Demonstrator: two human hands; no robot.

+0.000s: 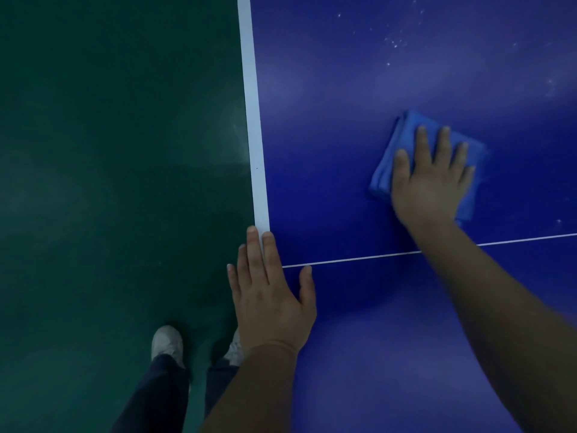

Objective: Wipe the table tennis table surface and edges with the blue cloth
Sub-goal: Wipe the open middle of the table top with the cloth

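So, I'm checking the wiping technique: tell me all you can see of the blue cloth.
The blue cloth is soft-looking fabric, folded into a thick pad with stacked layers showing along its left edge. It lies flat on the darker blue table tennis table, beyond the thin white line. The right hand presses on it, fingers straight and spread, covering most of it.

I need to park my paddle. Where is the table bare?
Free: the table between the white edge stripe and the blue cloth, and beyond the cloth. Taken: cloth under the right hand, edge under the left hand.
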